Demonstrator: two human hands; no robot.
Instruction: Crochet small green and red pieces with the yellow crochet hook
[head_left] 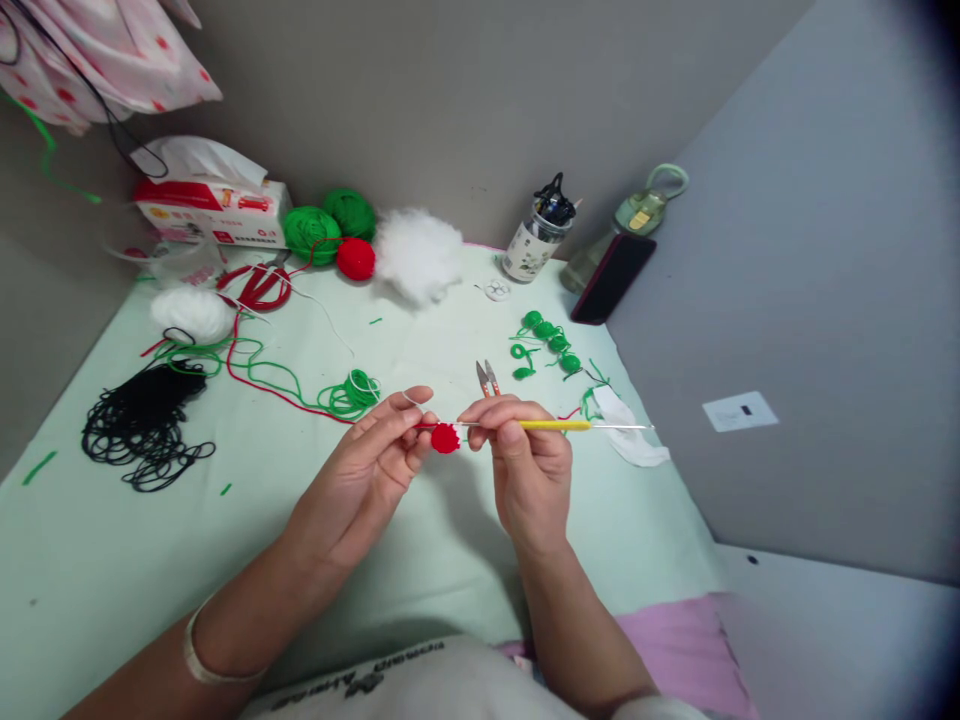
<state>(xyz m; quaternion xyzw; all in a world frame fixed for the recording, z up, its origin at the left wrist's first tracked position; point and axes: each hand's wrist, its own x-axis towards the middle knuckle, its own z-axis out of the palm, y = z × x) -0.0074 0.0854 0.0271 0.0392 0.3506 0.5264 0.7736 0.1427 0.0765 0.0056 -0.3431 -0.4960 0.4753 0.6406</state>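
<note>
A small round red crochet piece [445, 438] with a bit of white at its upper right edge hangs between my two hands. My left hand [379, 445] pinches it from the left, and white yarn runs over the fingers. A red strand trails off leftward from the same hand. My right hand [525, 450] is closed around a yellow-handled crochet hook [555, 425], whose working tip meets the top of the red piece. The hook's other metal end sticks out to the right. Just beyond my right hand lie small thread snips [487, 378], blades pointing away.
Green yarn balls [311, 236], a red ball [355, 259] and white stuffing [420, 255] line the back. Black yarn [150, 420], white yarn [192, 315] and red scissors [255, 287] lie left. Small green crochet pieces [556, 343], a pen jar [529, 250] and a phone [613, 280] stand right.
</note>
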